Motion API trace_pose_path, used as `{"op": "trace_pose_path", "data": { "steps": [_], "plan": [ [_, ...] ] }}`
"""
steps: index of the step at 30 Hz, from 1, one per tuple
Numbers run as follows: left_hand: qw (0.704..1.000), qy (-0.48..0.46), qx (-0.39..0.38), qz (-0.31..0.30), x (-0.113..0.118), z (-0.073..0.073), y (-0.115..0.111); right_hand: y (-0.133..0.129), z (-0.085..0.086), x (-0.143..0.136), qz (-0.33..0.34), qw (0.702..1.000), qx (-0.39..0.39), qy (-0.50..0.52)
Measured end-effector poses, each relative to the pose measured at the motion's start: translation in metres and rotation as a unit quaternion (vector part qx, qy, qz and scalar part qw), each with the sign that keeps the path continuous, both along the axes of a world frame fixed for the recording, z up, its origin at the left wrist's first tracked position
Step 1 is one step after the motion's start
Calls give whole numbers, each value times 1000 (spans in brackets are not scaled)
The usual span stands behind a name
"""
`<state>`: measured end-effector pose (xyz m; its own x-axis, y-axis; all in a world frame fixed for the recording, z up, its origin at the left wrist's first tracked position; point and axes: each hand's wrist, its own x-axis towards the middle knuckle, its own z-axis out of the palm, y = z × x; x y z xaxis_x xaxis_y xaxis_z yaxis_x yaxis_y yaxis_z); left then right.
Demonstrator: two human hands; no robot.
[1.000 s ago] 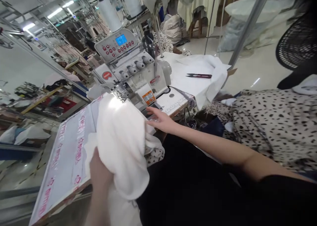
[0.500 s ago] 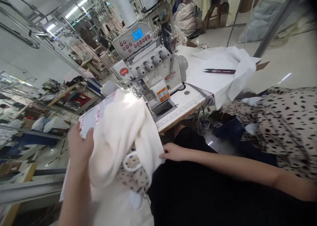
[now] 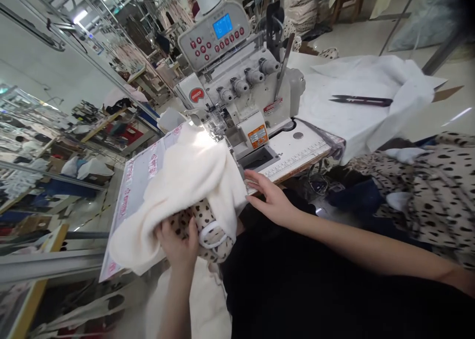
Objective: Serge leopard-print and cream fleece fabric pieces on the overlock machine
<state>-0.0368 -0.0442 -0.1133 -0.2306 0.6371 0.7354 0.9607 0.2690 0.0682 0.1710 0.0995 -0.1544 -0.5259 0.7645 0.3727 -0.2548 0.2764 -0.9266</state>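
A cream fleece garment [image 3: 185, 173] with a black-spotted lining [image 3: 204, 215] lies over the front of an overlock sewing machine [image 3: 237, 86]. Its upper edge is under the lit needle area. My left hand [image 3: 180, 245] reaches in at the garment's lower fold, thumb apart from the fingers; the fingertips are partly covered by fleece. Beside that hand a white ring-shaped loop [image 3: 214, 235] rests on the spotted cloth. My right hand [image 3: 272, 200] is at the garment's right edge by the machine plate, fingers stretched out and apart, touching or nearly touching the fabric.
Thread snips [image 3: 361, 101] lie on white cloth [image 3: 326, 81] right of the machine. Spotted fabric [image 3: 438, 180] is heaped at the lower right. A ruler strip [image 3: 297, 156] runs along the machine table's front edge. A metal rail [image 3: 48, 265] crosses at the left.
My left hand has moved right and down from the table's left side to the garment's lower fold. My right hand has let go of the fabric's corner and moved up along its edge.
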Motion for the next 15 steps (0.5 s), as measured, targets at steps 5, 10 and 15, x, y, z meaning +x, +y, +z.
{"op": "trace_pose_path", "data": {
  "steps": [5, 10, 15],
  "plan": [
    [979, 169, -15, -113, -49, 34, 60, 1, 3, -22, 135, 982, -107, -79],
    [971, 107, -116, -180, -78, 38, 94, -10, -8, -12, 171, 972, -104, -126],
    [985, 41, -93, -137, -76, 42, 84, -13, -16, -3, 189, 967, -88, -150]
  ]
}}
